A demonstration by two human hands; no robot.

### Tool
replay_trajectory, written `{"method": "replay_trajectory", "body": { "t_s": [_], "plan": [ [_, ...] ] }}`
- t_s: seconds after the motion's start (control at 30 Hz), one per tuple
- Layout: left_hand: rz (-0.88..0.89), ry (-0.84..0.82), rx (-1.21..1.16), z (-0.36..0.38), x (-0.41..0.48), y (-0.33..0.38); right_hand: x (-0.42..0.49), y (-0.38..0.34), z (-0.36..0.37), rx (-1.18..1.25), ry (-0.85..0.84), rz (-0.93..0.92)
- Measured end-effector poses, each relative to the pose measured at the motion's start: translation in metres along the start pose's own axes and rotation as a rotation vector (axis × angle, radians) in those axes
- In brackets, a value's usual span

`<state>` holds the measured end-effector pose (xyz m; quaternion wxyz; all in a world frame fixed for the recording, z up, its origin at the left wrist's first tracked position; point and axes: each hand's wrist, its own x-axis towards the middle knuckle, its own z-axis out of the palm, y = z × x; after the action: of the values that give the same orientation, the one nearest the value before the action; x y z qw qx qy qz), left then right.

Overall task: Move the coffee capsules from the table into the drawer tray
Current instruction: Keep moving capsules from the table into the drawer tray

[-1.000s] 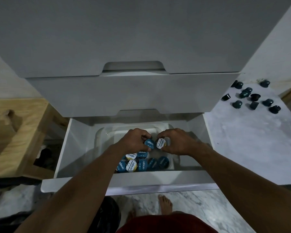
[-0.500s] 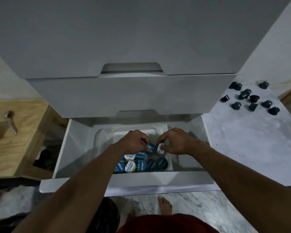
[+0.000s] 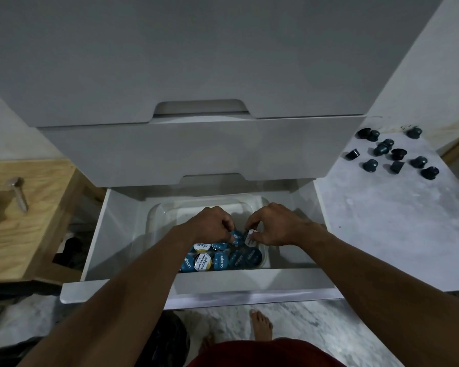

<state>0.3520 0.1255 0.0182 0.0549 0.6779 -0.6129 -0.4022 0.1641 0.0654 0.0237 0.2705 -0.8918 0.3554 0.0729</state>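
Observation:
The bottom drawer (image 3: pixel 117 234) stands pulled out, with a clear plastic tray (image 3: pixel 154 221) inside. Several coffee capsules (image 3: pixel 220 259) with blue and white foil lids lie packed along the tray's near side. My left hand (image 3: pixel 210 225) pinches a blue-lidded capsule (image 3: pixel 237 237) just above that pile. Beside it, my right hand (image 3: pixel 273 225) pinches a white-lidded capsule (image 3: pixel 250 241). The two held capsules almost touch. Several dark loose capsules (image 3: pixel 396 153) lie scattered on the marble table (image 3: pixel 382 221) at the upper right.
Two shut white drawers (image 3: pixel 196 149) overhang the open one. A wooden stool or shelf (image 3: pixel 24 221) with a metal tool (image 3: pixel 20 193) stands at the left. My bare foot (image 3: pixel 260 325) is on the marble floor below the drawer front.
Both hands have lowered the two capsules slightly toward the pile in the tray and tilted them. The capsules on the table have not moved.

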Motion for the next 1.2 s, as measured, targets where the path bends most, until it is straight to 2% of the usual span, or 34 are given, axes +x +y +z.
{"method": "replay_trajectory", "body": {
  "t_s": [0.23, 0.4, 0.63, 0.77, 0.93, 1.2],
  "plan": [
    [-0.047, 0.037, -0.054, -0.001, -0.002, 0.002, 0.0, 0.004, -0.002, 0.035, 0.054, 0.01],
    [-0.053, 0.241, -0.095, -0.004, -0.007, 0.003, 0.004, 0.004, -0.009, 0.021, 0.22, 0.011],
    [-0.127, 0.513, 0.334, -0.003, -0.022, 0.019, -0.002, 0.0, -0.008, -0.027, 0.344, 0.086],
    [-0.079, 0.6, 0.517, -0.002, -0.039, 0.035, -0.019, -0.013, -0.014, -0.088, 0.368, 0.179],
    [0.022, 0.687, 0.654, -0.002, -0.069, 0.055, -0.056, -0.037, -0.022, -0.154, 0.495, 0.236],
    [0.331, 0.818, 0.669, 0.008, -0.095, 0.112, -0.134, -0.039, -0.033, -0.223, 0.786, 0.277]
  ]
}}
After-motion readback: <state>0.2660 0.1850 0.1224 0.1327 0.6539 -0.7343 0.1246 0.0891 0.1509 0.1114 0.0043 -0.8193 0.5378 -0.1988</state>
